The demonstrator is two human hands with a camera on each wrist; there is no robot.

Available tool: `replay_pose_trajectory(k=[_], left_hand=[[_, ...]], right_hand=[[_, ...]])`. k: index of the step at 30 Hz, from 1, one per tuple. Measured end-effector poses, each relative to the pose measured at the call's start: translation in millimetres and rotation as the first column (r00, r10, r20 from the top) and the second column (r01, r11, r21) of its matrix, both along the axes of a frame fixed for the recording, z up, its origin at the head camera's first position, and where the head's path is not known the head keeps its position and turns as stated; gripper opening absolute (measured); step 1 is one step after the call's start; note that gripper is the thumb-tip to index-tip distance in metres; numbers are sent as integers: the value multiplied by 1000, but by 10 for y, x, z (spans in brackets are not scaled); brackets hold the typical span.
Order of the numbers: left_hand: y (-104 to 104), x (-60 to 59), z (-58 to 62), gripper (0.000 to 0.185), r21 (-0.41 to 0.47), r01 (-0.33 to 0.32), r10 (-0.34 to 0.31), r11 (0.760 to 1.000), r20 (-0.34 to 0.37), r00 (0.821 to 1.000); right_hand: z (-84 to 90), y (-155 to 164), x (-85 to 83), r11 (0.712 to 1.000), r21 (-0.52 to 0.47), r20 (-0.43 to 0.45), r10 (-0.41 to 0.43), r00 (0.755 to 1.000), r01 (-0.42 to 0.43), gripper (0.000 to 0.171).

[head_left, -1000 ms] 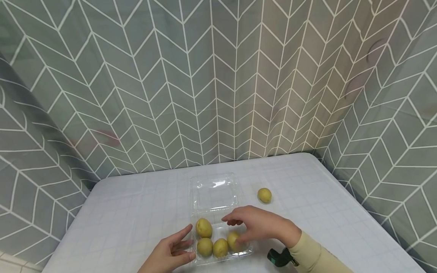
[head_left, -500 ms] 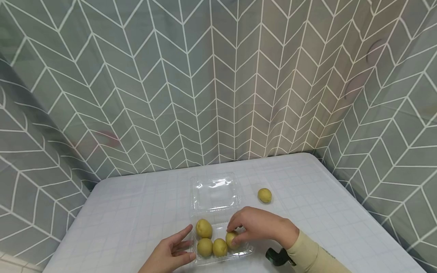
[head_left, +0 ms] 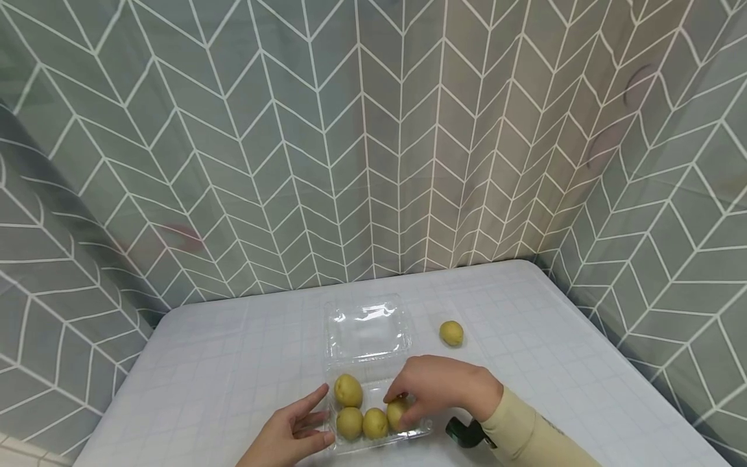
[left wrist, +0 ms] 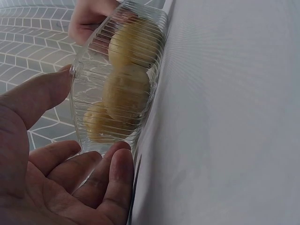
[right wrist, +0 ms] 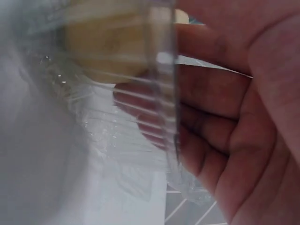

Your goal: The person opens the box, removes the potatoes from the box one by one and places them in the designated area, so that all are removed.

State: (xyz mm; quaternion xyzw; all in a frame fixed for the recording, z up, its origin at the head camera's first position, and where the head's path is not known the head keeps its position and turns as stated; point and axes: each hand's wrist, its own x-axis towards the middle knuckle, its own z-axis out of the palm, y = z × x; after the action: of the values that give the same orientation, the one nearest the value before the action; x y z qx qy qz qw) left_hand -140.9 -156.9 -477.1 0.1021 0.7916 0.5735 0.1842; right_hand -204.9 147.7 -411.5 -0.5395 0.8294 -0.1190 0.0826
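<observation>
A clear plastic clamshell box lies on the table with its lid laid back. Several yellow, potato-like round items sit in its base, including an upright oval one at the far left corner and one along the near side. My left hand is at the box's left end, thumb and fingertips against its wall, fingers relaxed. My right hand reaches over the right end, with thumb and fingers about the rightmost potato. The box wall partly blurs that potato in the right wrist view.
Another yellow potato lies on the white tablecloth, right of the lid. A patterned grey curtain hangs behind and at both sides of the table. A black wrist device is beside the right sleeve.
My right hand has lowered and its fingers have closed in on the rightmost potato. The left hand has stayed at the box's left end.
</observation>
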Motion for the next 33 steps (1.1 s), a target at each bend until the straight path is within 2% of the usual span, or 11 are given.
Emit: replay_pose_trajectory(k=[6, 13, 24, 33], left_hand=[[-6, -7, -17, 81, 8, 9, -9, 1000, 5, 1000], [-17, -15, -15, 81, 25, 20, -21, 999, 17, 1000], [4, -19, 2, 81, 22, 18, -19, 1000, 35, 999], [6, -18, 3, 82, 19, 12, -13, 1000, 35, 999]], right_hand=[[-15, -23, -17, 1000, -9, -27, -15, 1000, 15, 27], [-98, 12, -32, 993, -108, -92, -66, 994, 56, 38], [-294, 33, -79, 962, -237, -19, -146, 989, 138, 47], [-302, 35, -105, 921, -359, 52, -144, 988, 153, 50]])
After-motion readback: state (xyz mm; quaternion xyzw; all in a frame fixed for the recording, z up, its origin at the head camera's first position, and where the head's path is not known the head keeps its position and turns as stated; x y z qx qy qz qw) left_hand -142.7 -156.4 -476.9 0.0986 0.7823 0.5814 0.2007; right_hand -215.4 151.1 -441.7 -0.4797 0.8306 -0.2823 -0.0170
